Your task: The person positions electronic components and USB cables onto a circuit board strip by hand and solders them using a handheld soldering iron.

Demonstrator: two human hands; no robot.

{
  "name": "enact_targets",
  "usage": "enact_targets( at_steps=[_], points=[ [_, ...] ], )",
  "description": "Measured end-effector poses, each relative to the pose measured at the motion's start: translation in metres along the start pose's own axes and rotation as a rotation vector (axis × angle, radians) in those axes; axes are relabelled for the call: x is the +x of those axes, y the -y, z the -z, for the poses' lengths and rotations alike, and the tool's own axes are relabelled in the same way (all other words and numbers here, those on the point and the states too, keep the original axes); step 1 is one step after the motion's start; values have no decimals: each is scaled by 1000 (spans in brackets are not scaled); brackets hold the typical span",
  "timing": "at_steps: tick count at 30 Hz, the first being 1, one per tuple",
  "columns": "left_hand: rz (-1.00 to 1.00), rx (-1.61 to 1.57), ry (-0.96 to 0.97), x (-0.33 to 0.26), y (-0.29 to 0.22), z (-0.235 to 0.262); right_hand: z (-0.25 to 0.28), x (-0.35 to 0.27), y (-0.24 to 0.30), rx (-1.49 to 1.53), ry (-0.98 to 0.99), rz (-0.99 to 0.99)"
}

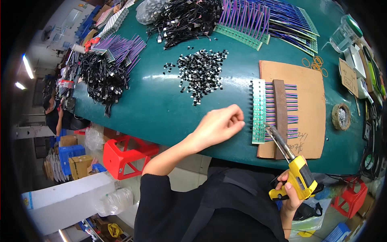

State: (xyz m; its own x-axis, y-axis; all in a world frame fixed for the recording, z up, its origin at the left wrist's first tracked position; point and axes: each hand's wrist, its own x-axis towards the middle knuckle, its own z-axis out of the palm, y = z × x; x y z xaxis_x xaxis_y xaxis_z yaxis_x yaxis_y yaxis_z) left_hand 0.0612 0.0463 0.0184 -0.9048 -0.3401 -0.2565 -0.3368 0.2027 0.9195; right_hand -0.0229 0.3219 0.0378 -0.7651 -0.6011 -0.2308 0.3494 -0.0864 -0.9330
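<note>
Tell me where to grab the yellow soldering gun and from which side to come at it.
Grip the yellow soldering gun by its fat yellow handle, as the right hand does, coming from below, on the person's side. The long metal tip points away toward the green circuit strip and is probably hot, so keep fingers behind the body.

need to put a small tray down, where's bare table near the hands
Bare green table lies left of the left hand, bordered by the pile of small black parts above and the black cable heap far left. Crowded: the cardboard sheet by the soldering iron, the wire strips along the back.
</note>
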Motion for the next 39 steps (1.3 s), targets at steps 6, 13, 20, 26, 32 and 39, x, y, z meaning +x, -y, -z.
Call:
enact_targets(
  at_steps=[6, 13, 20, 26, 32, 39],
  points=[
    [91, 716, -585, -30, 16, 52, 0, 4, -1, 53, -5, 25],
    [201, 579, -545, -33, 26, 68, 8, 3, -4, 71, 62, -22],
    [89, -14, -304, -22, 9, 56, 11, -2, -3, 78, 20, -34],
    [151, -405, 93, -1, 7, 5, 14, -4, -1, 83, 26, -54],
    [174, -393, 143, 10, 4, -16, 17, -6, 0, 51, 91, -103],
    [220, -294, 135, 15, 1, -17, 15, -7, -2, 20, 84, -175]
  ],
)
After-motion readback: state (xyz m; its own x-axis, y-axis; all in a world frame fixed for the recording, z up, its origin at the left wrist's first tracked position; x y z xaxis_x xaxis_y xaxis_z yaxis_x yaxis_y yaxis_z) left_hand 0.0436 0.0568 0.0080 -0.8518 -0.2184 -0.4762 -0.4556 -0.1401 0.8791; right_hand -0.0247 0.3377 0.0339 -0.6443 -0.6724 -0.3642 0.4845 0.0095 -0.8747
